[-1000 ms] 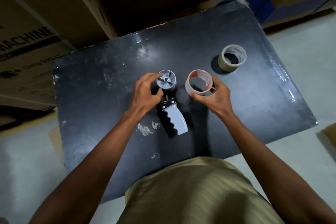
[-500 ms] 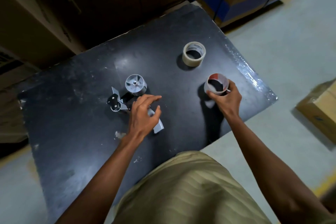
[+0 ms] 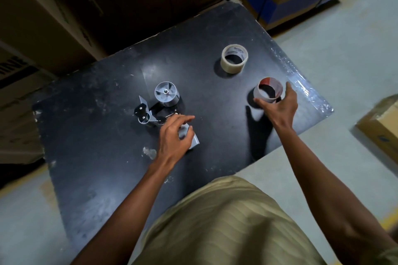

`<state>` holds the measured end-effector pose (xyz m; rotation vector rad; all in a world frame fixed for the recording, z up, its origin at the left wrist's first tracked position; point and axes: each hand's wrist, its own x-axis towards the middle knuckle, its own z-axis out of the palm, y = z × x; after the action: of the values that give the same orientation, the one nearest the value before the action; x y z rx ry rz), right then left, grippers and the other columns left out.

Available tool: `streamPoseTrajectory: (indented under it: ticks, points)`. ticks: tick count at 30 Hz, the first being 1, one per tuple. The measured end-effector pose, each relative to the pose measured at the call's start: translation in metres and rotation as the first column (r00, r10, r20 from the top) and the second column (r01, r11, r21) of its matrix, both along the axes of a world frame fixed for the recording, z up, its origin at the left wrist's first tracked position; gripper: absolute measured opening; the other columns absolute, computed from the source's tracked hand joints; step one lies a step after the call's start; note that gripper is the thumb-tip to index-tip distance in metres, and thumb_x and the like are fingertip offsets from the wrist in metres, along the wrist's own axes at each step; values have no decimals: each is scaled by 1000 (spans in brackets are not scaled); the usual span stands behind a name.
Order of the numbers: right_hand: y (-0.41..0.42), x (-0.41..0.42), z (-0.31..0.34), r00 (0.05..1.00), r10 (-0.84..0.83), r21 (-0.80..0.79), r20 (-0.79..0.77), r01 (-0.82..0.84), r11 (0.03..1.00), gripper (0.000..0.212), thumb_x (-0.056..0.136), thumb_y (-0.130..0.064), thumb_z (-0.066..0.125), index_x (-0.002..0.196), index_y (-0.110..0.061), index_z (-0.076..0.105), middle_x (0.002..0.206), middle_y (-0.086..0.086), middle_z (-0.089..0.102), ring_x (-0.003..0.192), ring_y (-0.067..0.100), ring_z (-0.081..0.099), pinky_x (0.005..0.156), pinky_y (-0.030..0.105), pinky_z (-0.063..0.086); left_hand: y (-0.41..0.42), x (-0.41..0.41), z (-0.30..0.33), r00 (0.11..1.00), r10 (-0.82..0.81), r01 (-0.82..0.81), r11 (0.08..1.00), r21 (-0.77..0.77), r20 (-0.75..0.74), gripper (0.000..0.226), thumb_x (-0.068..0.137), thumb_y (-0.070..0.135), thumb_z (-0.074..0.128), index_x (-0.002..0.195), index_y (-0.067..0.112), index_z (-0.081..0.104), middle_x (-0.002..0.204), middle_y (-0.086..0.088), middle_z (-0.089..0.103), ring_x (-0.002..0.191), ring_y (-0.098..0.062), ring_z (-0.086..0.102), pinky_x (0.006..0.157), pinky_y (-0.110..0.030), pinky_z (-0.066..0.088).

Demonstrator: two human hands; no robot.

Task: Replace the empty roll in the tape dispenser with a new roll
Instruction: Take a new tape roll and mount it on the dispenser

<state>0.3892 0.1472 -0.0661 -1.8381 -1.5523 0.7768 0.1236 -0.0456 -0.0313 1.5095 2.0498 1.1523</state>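
Cardboard boxes [image 3: 32, 34] stacked far left, behind the black table [image 3: 103, 157]. Tape dispenser [image 3: 159, 109] lies on its side left of table centre, bare grey spool hub [image 3: 167, 94] facing up, nothing on it. My left hand [image 3: 173, 137] is over the dispenser's grey handle [image 3: 192, 141]: thumb against the handle, fingers loosely curled across the top, index stretched out past it. Can't tell if that's a firm clamp or just resting. New tape roll [image 3: 234, 58] sits flat toward the far right of the table, untouched, well apart from both hands. Empty roll [image 3: 268, 91], bare core with a red patch on the rim, stands on the table near the right edge. My right hand [image 3: 280, 106] has thumb and fingers spread around its outside, touching the wall. Another box [image 3: 379, 127] on the floor at far right.
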Motion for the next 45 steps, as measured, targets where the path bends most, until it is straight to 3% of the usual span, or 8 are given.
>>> streamPoseTrajectory:
  ticks: [6,13,16,19,22,25,33,45]
  points:
    - [-30,-37,19,989,147,235,-23,-137,962,88,69,-53,91,137,-9,55,136,14,60,126,27,57,110,30,45,-26,-8,-4,984,132,-133,991,8,117,27,86,-1,67,110,9,75,103,0,71,89,-9,69,80,-24,56]
    - [-82,-118,11,844,497,-170,-201,-530,831,87,66,-52,92,137,-11,62,134,0,67,123,12,63,108,25,47,-48,-22,-20,842,409,-379,913,-153,352,18,93,4,65,105,13,76,97,-3,75,75,-3,67,68,-16,53]
    - [-95,-143,3,774,558,-352,-299,-633,690,71,65,-60,89,117,-14,74,117,1,76,105,8,70,100,28,54,-50,-26,-26,650,528,-472,844,-254,547,16,95,5,63,106,10,74,90,-9,75,75,-14,67,66,-23,57]
    - [-98,-161,-1,754,591,-465,-287,-649,602,57,63,-71,84,66,-16,70,61,-3,66,60,4,56,64,28,47,-48,-28,-28,347,592,-505,772,-386,728,20,100,7,56,116,6,68,95,-12,72,81,-19,69,67,-22,58]
    - [-96,-174,-3,753,515,-564,-410,-653,506,65,57,-68,89,77,-7,77,70,6,75,64,18,69,66,36,58,-46,-32,-31,181,589,-462,758,-461,788,29,103,13,52,128,3,61,111,-16,70,91,-22,72,81,-30,59]
    - [-99,-185,-2,694,307,-571,-652,-715,403,45,74,-36,91,92,1,73,82,22,71,70,30,66,66,38,57,-43,-35,-30,42,559,-473,741,-477,828,34,104,15,50,134,0,55,117,-20,67,95,-24,71,87,-33,58]
    - [-103,-207,4,701,139,-659,-700,-708,254,4,88,-11,73,85,-10,71,69,6,63,57,16,59,50,26,50,-37,-42,-22,-113,551,-480,698,-531,827,37,103,14,49,135,-4,52,123,-24,64,107,-34,67,87,-32,58]
    - [-107,-204,78,608,53,-545,-792,-743,387,15,92,-10,69,79,-14,63,63,1,51,50,14,48,43,22,41,-17,-49,29,-198,410,-455,766,-454,890,49,95,33,65,129,-2,61,107,-13,73,88,-17,75,83,-27,61]
